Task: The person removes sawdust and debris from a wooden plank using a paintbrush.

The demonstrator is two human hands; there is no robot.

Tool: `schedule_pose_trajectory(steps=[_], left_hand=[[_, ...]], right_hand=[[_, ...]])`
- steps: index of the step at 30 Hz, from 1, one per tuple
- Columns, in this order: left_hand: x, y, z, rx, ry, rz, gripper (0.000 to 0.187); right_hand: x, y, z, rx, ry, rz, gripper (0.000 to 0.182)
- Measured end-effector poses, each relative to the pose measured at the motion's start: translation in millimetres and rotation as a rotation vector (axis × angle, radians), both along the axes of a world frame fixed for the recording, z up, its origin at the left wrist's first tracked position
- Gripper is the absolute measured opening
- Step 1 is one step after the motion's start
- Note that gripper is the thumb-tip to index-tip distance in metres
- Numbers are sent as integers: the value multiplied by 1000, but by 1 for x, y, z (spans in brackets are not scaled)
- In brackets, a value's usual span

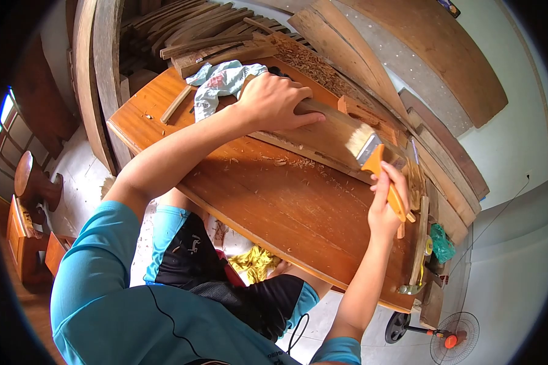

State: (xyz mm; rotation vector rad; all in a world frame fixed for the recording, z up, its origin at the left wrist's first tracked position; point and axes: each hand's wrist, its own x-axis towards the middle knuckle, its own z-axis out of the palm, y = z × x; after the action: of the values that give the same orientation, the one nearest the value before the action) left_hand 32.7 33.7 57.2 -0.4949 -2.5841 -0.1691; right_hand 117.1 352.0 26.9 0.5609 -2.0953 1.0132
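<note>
A thick wooden board lies lengthwise on the brown wooden table. My left hand presses on its left part, the thumb on its face and the fingers bent over toward the far side, fingertips partly hidden. In my right hand is a wide paintbrush with an orange handle and pale bristles. The bristles are at the board's right part, touching or just above its surface. Beside my left hand a light patterned cloth lies crumpled. Wood shavings are scattered along the near side of the board.
Stacked wood strips and a heap of shavings are behind the table. Large planks lean at the back right. A hammer and a green plastic bag sit at the right end. A fan stands below.
</note>
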Motion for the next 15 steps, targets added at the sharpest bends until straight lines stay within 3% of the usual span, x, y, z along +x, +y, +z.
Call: schedule_pose_trajectory(steps=[6, 15], left_hand=[[-1, -1, -2, 8, -6, -1, 76], [0, 0, 0, 0, 1, 4, 75]], right_hand=[[-10, 34, 3, -139, -51, -277, 19], [-2, 41, 24, 167, 232, -492, 14]])
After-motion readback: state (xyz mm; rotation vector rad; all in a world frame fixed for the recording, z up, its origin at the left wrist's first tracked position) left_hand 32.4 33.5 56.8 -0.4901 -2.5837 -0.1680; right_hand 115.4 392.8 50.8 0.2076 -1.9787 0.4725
